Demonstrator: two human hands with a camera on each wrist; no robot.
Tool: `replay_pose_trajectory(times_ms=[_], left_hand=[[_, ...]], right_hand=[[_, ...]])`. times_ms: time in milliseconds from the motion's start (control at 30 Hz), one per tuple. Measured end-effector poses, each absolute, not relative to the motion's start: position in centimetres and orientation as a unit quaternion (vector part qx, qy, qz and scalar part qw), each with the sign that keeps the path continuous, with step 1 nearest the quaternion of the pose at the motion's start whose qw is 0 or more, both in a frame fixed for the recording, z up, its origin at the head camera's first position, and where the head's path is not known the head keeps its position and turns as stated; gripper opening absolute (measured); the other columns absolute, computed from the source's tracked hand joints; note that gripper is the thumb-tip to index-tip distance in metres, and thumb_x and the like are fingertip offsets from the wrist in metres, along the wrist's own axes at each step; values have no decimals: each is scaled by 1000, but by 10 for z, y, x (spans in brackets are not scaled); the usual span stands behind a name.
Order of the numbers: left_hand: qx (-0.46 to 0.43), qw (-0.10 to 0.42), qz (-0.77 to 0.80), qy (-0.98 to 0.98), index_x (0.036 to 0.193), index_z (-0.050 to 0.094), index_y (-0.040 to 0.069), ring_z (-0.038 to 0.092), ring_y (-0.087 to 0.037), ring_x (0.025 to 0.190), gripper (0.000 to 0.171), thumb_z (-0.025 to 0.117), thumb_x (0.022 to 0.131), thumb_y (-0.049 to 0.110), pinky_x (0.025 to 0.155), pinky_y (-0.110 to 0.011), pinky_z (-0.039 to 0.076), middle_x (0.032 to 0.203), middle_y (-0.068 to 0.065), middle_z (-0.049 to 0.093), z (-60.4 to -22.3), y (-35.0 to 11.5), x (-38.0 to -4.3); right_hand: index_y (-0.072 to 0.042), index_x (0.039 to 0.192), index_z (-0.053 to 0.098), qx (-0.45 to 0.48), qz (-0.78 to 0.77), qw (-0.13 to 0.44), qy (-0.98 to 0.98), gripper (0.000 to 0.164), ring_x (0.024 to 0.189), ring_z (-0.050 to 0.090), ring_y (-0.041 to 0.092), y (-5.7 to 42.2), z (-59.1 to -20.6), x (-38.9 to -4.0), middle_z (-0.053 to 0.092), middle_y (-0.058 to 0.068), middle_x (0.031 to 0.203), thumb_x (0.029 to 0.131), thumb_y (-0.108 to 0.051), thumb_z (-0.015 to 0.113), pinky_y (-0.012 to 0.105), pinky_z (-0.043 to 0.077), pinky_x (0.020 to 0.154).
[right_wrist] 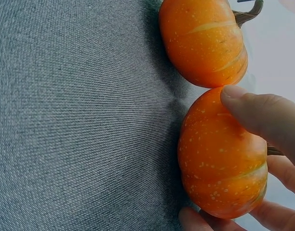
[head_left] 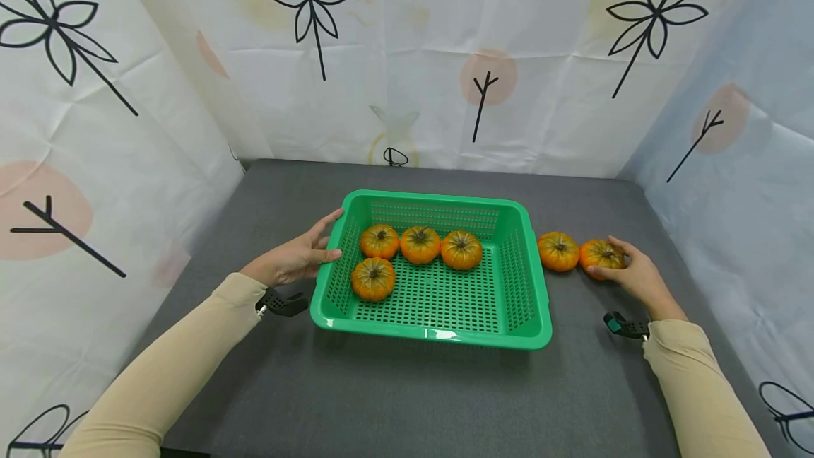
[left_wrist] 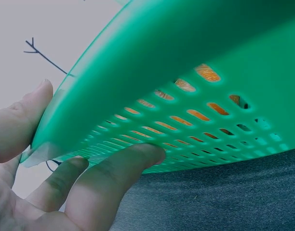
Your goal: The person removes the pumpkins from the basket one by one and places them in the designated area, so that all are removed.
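Observation:
At the left end of a green plastic basket (head_left: 432, 339), my left hand (head_left: 295, 253) holds the rim, thumb on the rim and fingers against the slotted outer wall (left_wrist: 195, 115). Several small orange pumpkins (head_left: 420, 244) sit inside the basket, three in a row toward the back and one in front at the left. My right hand (head_left: 639, 278) grips another small pumpkin (right_wrist: 224, 159) on the table, thumb on one side and fingers around the other. A neighbouring pumpkin (head_left: 559, 251) touches it, lying between it and the basket's right wall.
The grey cloth-covered table (head_left: 407, 401) carries everything. White patterned cloth (head_left: 407, 76) hangs at the back and on both sides. Black wrist cameras (head_left: 626, 326) are strapped under both wrists.

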State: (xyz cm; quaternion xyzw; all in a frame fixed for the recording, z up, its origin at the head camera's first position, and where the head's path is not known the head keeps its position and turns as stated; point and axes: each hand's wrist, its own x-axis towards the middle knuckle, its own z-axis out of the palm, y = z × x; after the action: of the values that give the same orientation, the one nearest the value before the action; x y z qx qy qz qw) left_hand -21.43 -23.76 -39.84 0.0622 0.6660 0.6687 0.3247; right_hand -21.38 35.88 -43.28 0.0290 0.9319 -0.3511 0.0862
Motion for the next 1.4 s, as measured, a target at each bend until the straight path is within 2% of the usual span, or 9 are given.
replay_pose_trajectory(times_ms=[367, 700, 967, 1133, 1400], left_hand=[[63, 327, 669, 664, 153, -7, 44, 43, -45, 131, 94, 58, 97, 7, 93, -56, 51, 161, -17, 10, -400, -238, -215], [65, 325, 666, 668, 153, -7, 44, 46, -44, 130, 94, 59, 97, 9, 93, -56, 51, 161, -17, 9, -400, -239, -214], [67, 324, 666, 669, 153, -6, 44, 42, -46, 132, 93, 58, 97, 7, 93, -56, 51, 161, -17, 9, -401, -240, -215], [68, 326, 667, 666, 153, -7, 45, 38, -48, 134, 93, 58, 97, 8, 93, -55, 51, 162, -16, 7, -401, -240, -214], [71, 324, 669, 666, 153, -8, 44, 42, -46, 132, 94, 59, 97, 9, 92, -56, 52, 162, -17, 7, -399, -240, -214]], right_hand=[[-1, 155, 13, 28, -358, 88, 929, 94, 135, 14, 61, 360, -430, -211, 9, 37, 153, 90, -46, 65, 75, 22, 101], [-5, 156, 9, 41, -364, 84, 927, 95, 135, 19, 59, 357, -415, -201, 3, 32, 157, 91, -47, 64, 74, 31, 97], [-10, 157, 8, 37, -384, 50, 921, 92, 139, 16, 55, 342, -391, -192, 1, 26, 159, 93, -48, 61, 75, 30, 95], [-14, 157, 10, 24, -408, 26, 912, 92, 142, 14, 51, 328, -373, -188, 0, 19, 161, 91, -47, 64, 75, 27, 99], [-28, 156, 17, -4, -434, -23, 901, 85, 144, 17, 45, 302, -350, -175, 5, 11, 163, 90, -39, 68, 72, 25, 105]])
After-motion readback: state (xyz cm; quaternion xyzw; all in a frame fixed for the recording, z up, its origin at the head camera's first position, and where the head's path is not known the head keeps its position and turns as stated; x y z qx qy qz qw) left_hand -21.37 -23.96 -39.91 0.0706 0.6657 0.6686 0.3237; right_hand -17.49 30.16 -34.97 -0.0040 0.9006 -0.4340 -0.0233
